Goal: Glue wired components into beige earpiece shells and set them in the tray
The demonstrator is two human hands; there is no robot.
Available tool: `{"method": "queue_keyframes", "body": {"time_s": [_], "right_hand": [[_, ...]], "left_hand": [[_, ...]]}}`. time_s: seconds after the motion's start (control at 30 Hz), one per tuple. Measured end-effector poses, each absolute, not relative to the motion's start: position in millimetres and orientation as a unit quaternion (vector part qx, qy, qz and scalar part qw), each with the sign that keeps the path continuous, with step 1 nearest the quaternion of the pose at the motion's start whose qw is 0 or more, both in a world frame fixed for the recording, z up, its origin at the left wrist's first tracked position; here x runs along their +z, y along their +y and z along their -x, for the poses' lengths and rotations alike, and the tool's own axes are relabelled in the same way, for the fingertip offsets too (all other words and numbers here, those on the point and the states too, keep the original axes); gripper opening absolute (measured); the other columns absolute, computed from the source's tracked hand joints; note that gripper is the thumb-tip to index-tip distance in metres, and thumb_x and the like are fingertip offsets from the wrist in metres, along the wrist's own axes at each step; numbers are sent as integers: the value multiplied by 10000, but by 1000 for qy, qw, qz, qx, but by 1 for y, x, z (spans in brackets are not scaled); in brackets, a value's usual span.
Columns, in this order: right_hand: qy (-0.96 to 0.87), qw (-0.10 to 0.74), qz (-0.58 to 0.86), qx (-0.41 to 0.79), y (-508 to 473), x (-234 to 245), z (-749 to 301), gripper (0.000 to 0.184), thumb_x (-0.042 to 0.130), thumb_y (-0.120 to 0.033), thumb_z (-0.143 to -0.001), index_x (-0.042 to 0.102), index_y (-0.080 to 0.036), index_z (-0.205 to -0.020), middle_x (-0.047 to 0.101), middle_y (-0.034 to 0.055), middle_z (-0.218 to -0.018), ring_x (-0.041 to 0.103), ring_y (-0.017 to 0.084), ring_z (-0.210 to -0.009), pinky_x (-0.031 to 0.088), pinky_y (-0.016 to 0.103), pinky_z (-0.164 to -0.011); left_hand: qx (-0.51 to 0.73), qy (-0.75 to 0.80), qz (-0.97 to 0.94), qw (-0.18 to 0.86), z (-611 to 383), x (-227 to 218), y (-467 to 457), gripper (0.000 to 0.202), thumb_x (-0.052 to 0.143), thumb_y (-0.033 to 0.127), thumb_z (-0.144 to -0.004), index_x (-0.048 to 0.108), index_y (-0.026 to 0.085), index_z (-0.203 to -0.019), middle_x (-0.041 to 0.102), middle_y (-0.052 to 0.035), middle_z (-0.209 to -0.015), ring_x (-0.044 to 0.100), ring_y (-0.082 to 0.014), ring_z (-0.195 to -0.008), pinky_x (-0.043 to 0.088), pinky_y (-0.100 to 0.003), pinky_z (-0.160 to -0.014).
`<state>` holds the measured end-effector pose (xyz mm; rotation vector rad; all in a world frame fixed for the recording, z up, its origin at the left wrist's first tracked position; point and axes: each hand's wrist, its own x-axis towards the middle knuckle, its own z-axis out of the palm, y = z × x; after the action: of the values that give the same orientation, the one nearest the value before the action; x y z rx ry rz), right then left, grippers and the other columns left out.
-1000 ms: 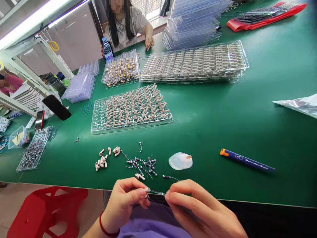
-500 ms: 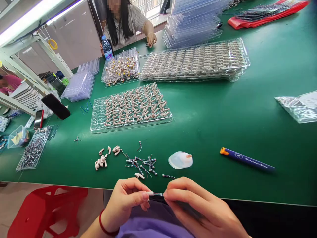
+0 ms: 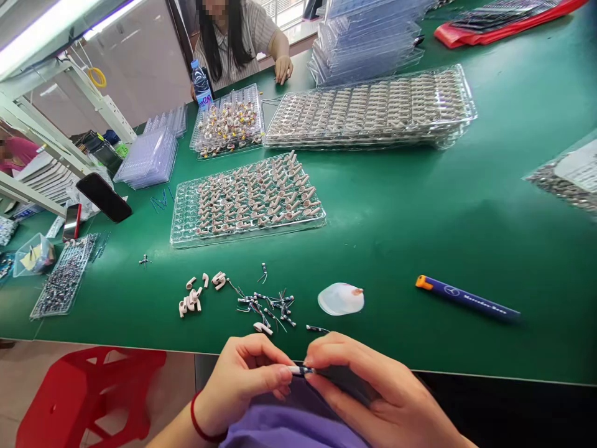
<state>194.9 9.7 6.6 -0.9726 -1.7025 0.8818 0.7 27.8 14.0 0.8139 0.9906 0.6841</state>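
Observation:
At the table's front edge my left hand (image 3: 252, 376) pinches a pale earbud shell (image 3: 295, 369) by its stem, thumb against forefinger. From the right, my right hand (image 3: 373, 389) grips a small dark wired part (image 3: 306, 369) between thumb and fingertips. The two pieces meet end to end, and the fingers hide much of both. Just beyond lie loose wired parts (image 3: 275, 305) with thin leads. Left of those sits a small group of pale shells (image 3: 192, 301). A round translucent pad (image 3: 339, 300) with a brownish spot lies beyond my right hand.
A clear tray (image 3: 183, 239) of shells lies mid-table. Behind it are filled stacked trays (image 3: 373, 112). A dark blue stick with an orange end (image 3: 466, 298) lies right. A phone (image 3: 103, 196) stands left. Across the table sits a co-worker (image 3: 237, 46), one hand resting on it.
My right hand has come closer to my left, bringing the wired part up to the shell's end. The gap of bare wires between them has closed.

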Motion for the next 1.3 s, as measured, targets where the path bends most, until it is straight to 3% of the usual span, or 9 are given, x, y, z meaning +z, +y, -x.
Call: {"method": "queue_keyframes", "body": {"time_s": [0.57, 0.87, 1.13, 1.3], "right_hand": [[-684, 471, 397, 392, 10, 9, -194, 161, 599, -101, -869, 604, -250, -929, 675, -42, -782, 652, 73, -659, 527, 125, -619], [-675, 487, 388, 395, 11, 12, -193, 70, 618, -187, -895, 647, -232, -850, 702, -20, -709, 664, 95, -600, 537, 149, -571], [-664, 484, 398, 407, 12, 14, -191, 185, 600, -258, -915, 648, -216, -742, 704, -12, -662, 668, 100, -567, 536, 149, -544], [-667, 490, 397, 396, 9, 6, -191, 54, 623, -233, -897, 664, -222, -863, 716, -4, -720, 686, 108, -603, 556, 153, -561]], "left_hand": [[309, 462, -302, 775, -9, 13, 23, 276, 874, 315, -597, 693, 119, -669, 657, -6, -556, 555, -69, -455, 415, -180, -484], [310, 459, -315, 771, -8, 9, 19, 287, 869, 302, -612, 655, 121, -670, 668, -8, -582, 556, -66, -470, 422, -179, -492], [314, 460, -335, 760, -9, 11, 16, 316, 870, 325, -608, 629, 125, -655, 647, -8, -596, 541, -69, -488, 409, -185, -494], [308, 477, -374, 734, -8, 14, 20, 304, 847, 362, -632, 656, 128, -670, 609, 5, -610, 519, -69, -515, 406, -193, -520]]}}
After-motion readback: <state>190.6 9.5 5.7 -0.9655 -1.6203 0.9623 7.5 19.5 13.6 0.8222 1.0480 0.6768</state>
